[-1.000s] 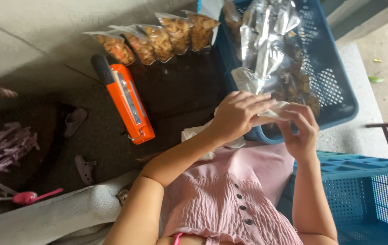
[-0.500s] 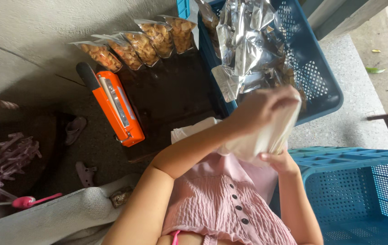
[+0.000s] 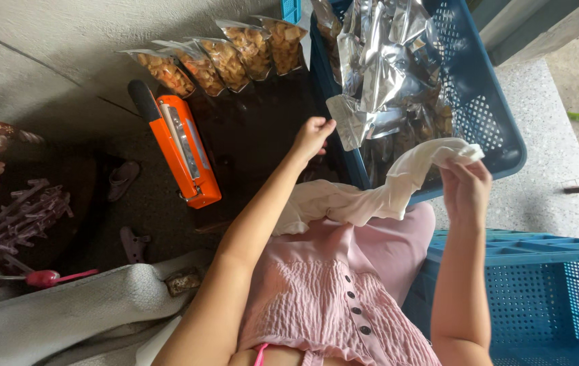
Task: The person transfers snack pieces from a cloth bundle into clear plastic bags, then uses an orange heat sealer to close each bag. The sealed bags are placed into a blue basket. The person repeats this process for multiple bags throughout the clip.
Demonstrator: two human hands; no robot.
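At the blue crate's (image 3: 503,129) near rim, right hand (image 3: 467,186) pinches a white cloth (image 3: 377,196); left hand (image 3: 312,135) hovers loosely curled, empty.

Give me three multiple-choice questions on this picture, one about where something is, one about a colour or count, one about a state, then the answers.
1. Where does the heat sealer lie?
A. inside the blue crate
B. on the dark surface, left of the blue crate
C. on the person's lap

2. What colour is the heat sealer's body?
A. orange
B. green
C. white

3. What is the right hand doing?
A. resting flat and empty
B. pinching the white cloth held up
C. gripping a snack bag

Answers:
1. B: it lies below the row of filled snack bags, outside the blue crate.
2. A: the body is orange with a black handle end.
3. B: its fingers close on one end of the white cloth, while the left hand reaches toward the silver foil bags, holding nothing.
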